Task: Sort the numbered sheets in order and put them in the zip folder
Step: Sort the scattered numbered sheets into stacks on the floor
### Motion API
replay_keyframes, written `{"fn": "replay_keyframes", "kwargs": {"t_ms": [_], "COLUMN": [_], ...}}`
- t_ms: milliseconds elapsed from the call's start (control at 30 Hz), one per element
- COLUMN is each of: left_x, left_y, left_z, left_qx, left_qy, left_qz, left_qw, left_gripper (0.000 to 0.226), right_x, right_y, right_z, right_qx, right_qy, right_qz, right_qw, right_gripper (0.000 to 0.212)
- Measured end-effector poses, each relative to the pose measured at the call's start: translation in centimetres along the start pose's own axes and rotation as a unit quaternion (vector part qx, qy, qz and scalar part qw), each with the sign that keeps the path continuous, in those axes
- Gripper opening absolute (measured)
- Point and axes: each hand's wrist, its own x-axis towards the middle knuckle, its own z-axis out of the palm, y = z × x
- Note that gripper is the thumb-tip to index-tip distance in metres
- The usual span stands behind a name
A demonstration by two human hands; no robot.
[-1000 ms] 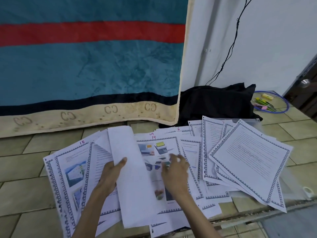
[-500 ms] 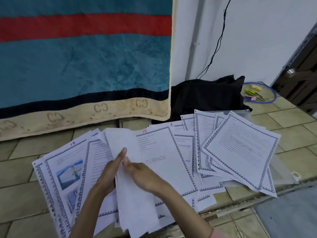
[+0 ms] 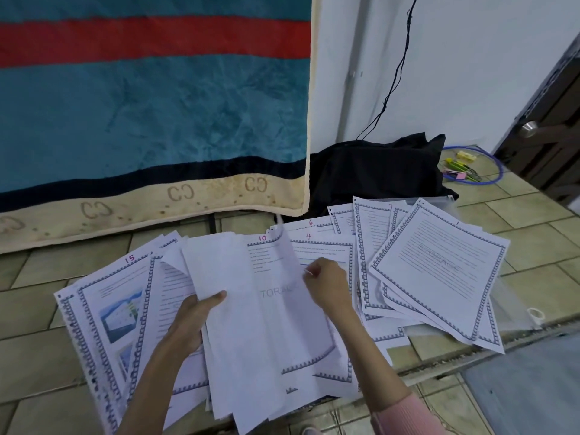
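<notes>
So we had the numbered sheets fanned out all over the tiled floor, bordered pages overlapping every which way. Sheet 15 sat at the left end, sheet 10 in the middle with 4 and 6 peeking out just behind it, and a tilted pile topped by sheet 1 off to the right. Our left hand gripped a stack of blank-side-up pages, thumb curled over the top. Our right hand pinched the right edge of sheet 10, which curled up off the pile. The clear zip folder lay under the right-hand pile. Farther back, a striped blanket hung down and a black bag slumped against the wall.
</notes>
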Motion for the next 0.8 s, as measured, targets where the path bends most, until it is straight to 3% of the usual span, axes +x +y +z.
{"fn": "replay_keyframes", "kwargs": {"t_ms": [67,100,200,300,367,433,533,633,733,800], "left_x": [-0.2,-0.5,-1.0,-1.0,-0.6,-0.5,-0.4,-0.2,-0.3,-0.5], "left_y": [0.3,0.5,1.5,1.6,1.2,1.0,0.9,0.9,1.0,1.1], "left_z": [0.1,0.3,0.5,-0.2,-0.9,-1.0,-0.6,-0.5,-0.8,-1.2], "left_qx": [-0.012,-0.025,-0.066,-0.024,-0.008,-0.005,0.011,0.020,0.024,0.029], "left_qy": [-0.015,-0.031,-0.074,-0.018,0.006,0.005,0.002,0.005,-0.004,0.000], "left_qz": [0.002,0.003,0.001,0.014,0.008,-0.003,-0.012,-0.013,-0.009,0.000], "left_qw": [1.000,0.999,0.995,0.999,1.000,1.000,1.000,1.000,1.000,1.000], "left_gripper": [0.028,0.027,0.037,0.018,0.020,0.028,0.032,0.036,0.035,0.034], "right_x": [-1.9,-3.2,-6.8,-8.4,-7.7,-6.0,-4.0,-3.8,-3.0,-2.6], "right_y": [-2.2,-3.4,-6.0,-6.2,-5.1,-2.9,1.5,3.7,4.8,4.8], "right_z": [-0.1,0.0,2.2,3.7,3.6,2.7,0.9,0.0,0.7,0.3], "right_qx": [0.142,0.172,0.018,-0.018,0.032,0.039,-0.143,-0.170,-0.065,0.008], "right_qy": [-0.064,-0.121,-0.285,-0.349,-0.301,-0.178,-0.035,-0.022,-0.008,0.014], "right_qz": [-0.042,-0.063,-0.165,-0.164,-0.145,-0.097,0.062,0.153,0.150,0.129], "right_qw": [0.987,0.976,0.944,0.923,0.942,0.978,0.987,0.973,0.987,0.992], "right_gripper": [0.007,0.017,0.047,0.055,0.043,0.030,0.033,0.047,0.073,0.066]}}
